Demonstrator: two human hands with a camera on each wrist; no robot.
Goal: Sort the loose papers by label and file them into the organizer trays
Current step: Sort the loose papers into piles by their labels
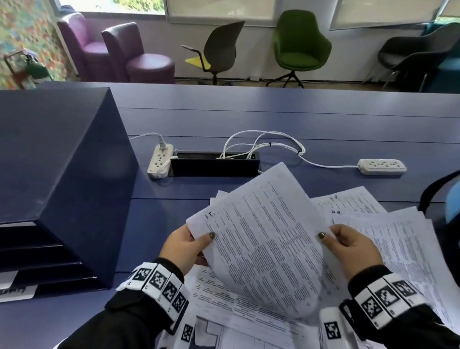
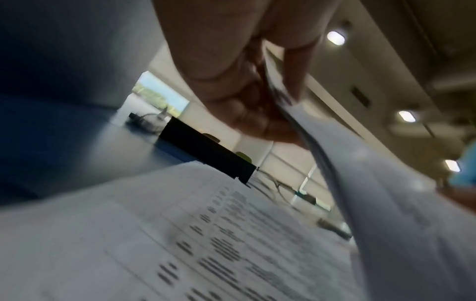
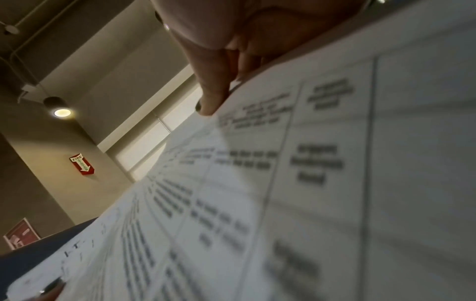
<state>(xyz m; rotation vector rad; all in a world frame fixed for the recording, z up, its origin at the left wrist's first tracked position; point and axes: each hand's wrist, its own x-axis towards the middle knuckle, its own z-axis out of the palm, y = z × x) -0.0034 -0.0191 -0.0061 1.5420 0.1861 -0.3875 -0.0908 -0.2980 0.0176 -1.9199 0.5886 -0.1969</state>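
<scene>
I see my left hand point(image 1: 183, 245) and right hand point(image 1: 350, 252) each pinching an edge of a curled white printed sheet marked "I.T." point(image 1: 267, 236), held above loose papers point(image 1: 249, 320) on the blue bench point(image 1: 315, 121); the dark blue organizer with labelled trays point(image 1: 36, 181) stands left.

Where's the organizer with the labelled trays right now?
In the head view the dark blue organizer stands on the table's left side, left of the left hand and beside a white power strip.

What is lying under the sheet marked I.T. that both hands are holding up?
More printed papers spread on the blue table, some marked H.R.. The held sheet hides those directly beneath, so their labels cannot be read.
</scene>
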